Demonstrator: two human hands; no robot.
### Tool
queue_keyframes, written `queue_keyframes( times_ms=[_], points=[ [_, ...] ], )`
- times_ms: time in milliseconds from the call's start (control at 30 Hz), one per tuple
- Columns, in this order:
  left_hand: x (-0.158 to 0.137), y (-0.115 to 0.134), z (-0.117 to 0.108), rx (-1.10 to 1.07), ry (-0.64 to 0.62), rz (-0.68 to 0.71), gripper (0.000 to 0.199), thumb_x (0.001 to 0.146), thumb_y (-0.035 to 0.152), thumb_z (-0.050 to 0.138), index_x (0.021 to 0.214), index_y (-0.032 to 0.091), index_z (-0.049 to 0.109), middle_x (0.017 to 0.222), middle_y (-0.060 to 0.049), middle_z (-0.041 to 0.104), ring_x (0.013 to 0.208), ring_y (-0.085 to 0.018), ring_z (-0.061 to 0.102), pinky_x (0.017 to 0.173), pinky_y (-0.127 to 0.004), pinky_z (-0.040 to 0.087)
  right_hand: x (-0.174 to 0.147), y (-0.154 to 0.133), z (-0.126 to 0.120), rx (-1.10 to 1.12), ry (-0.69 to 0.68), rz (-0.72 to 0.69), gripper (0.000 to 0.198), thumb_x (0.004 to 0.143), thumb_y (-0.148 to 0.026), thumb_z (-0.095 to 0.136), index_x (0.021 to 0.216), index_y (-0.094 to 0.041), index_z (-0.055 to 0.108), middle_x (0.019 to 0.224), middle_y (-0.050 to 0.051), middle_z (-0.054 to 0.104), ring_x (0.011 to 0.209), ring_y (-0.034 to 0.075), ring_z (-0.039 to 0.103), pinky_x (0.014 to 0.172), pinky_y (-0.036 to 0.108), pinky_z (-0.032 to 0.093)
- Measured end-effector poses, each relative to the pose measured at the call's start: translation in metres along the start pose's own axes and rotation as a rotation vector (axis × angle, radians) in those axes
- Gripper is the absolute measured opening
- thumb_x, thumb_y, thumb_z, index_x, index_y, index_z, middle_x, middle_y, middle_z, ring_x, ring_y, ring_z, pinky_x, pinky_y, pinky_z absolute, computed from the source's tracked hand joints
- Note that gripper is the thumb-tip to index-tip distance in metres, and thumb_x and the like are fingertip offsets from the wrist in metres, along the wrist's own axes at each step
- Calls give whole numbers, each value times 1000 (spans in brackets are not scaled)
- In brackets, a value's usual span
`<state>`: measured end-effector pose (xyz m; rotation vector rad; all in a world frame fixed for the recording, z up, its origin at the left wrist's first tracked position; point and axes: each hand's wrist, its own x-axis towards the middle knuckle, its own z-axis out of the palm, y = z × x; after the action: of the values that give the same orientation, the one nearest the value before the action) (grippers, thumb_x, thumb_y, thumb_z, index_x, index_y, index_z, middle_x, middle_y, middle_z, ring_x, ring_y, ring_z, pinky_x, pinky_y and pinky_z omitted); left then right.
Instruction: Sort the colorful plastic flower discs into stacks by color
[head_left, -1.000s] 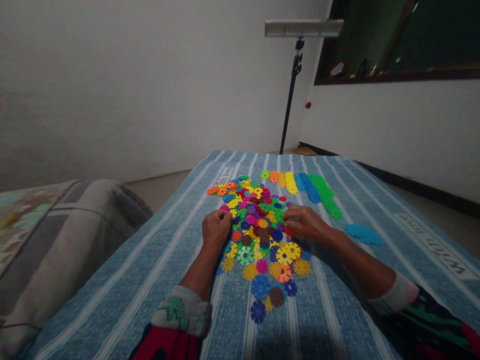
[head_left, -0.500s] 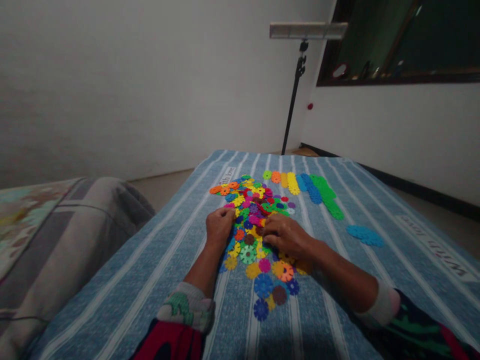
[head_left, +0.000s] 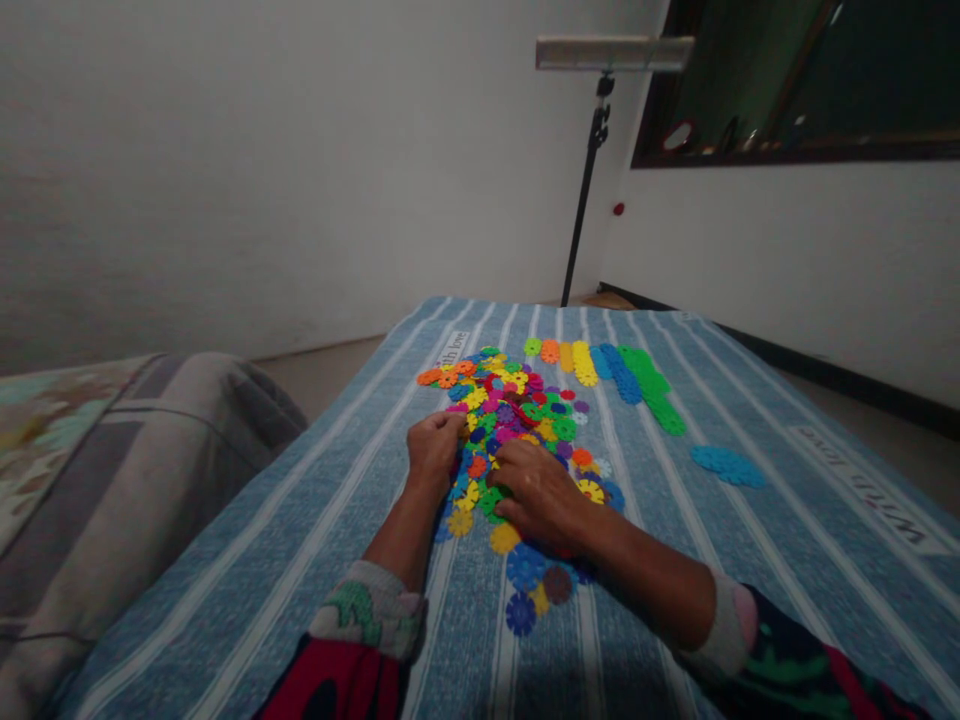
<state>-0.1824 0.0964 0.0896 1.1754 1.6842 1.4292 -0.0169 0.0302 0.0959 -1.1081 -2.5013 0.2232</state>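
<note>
A pile of colourful plastic flower-shaped discs lies loose on a striped cloth. At the pile's left edge is my left hand, its fingers pinched together; what they hold, if anything, is hidden. My right hand reaches across the middle of the pile, palm down. Its fingers are bent and its thumb is apart from them, with the tips among the discs. Under and around this hand lie green, yellow and blue discs, partly covered. A dark blue disc is nearest to me.
Discs sorted by colour lie in overlapping rows behind on the right, among them a green row and a yellow row. A light blue group lies further right. Beyond the cloth stands a lamp on a black pole. A grey cover is at left.
My right hand has moved left and slightly nearer over the pile, uncovering orange and yellow discs on the right and covering a pale green one. My left hand has hardly moved.
</note>
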Motion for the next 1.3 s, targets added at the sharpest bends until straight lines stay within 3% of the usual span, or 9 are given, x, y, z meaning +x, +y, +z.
queue_keyframes(
  times_ms=[67, 167, 267, 467, 600, 733, 867, 1100, 1300],
  points=[
    [0, 0, 0, -15, -3, 3, 26, 62, 40, 66, 65, 15, 72, 63, -2, 66, 69, -18, 59, 64, -27, 45, 1, 5, -3, 156, 16, 34, 4, 80, -14, 71, 81, -18, 71, 99, 7, 67, 101, 22, 59, 90, 35, 46],
    [0, 2, 0, -26, 8, -8, 25, 61, 40, 67, 63, 15, 72, 62, -1, 66, 67, -18, 58, 64, -28, 44, -2, 17, -12, 378, 69, 65, 16, 78, -8, 66, 66, -18, 66, 90, 3, 68, 92, 18, 62, 85, 30, 47],
    [-1, 4, -1, -29, 21, -16, 24, 59, 39, 68, 62, 16, 72, 61, -2, 66, 67, -18, 58, 63, -28, 43, -10, 43, -32, 471, 157, 96, 17, 76, -8, 63, 64, -19, 67, 85, 2, 69, 88, 17, 64, 82, 29, 48],
    [-2, 7, -2, -20, 8, -5, 21, 57, 37, 68, 61, 17, 72, 62, -2, 66, 70, -20, 58, 66, -30, 43, -46, 135, -87, 301, 336, 305, 12, 74, -19, 64, 64, -21, 71, 82, 4, 72, 85, 22, 66, 84, 36, 50],
    [0, 5, -1, -10, 13, -7, 23, 57, 38, 68, 61, 17, 73, 61, -1, 65, 69, -20, 57, 66, -30, 42, -79, 192, -113, 170, 312, 527, 10, 71, -24, 67, 66, -20, 75, 81, 6, 73, 80, 24, 67, 83, 39, 51],
    [1, 5, -1, -10, 10, -4, 23, 57, 38, 69, 63, 16, 73, 62, -2, 67, 71, -20, 58, 67, -31, 43, -104, 226, -120, 137, 294, 637, 9, 68, -23, 68, 67, -20, 76, 83, 7, 76, 85, 26, 69, 89, 39, 51],
    [0, 7, -2, -5, 3, 12, 22, 58, 39, 69, 61, 17, 72, 63, -1, 67, 71, -20, 59, 71, -31, 44, -113, 235, -121, 156, 256, 683, 8, 67, -22, 68, 65, -20, 76, 80, 8, 76, 85, 27, 71, 88, 39, 52],
    [5, 0, 0, -6, 6, 16, 23, 57, 39, 69, 62, 18, 73, 66, -3, 70, 75, -22, 61, 73, -32, 45, -114, 228, -118, 123, 230, 785, 11, 67, -23, 67, 64, -19, 77, 78, 7, 77, 83, 27, 72, 79, 35, 55],
    [7, -5, 1, -4, 7, 6, 23, 58, 39, 69, 64, 17, 74, 65, -2, 69, 73, -21, 61, 69, -31, 44, -114, 224, -109, 11, 305, 740, 12, 69, -24, 67, 69, -20, 79, 89, 9, 78, 96, 31, 72, 91, 42, 52]
  ],
)
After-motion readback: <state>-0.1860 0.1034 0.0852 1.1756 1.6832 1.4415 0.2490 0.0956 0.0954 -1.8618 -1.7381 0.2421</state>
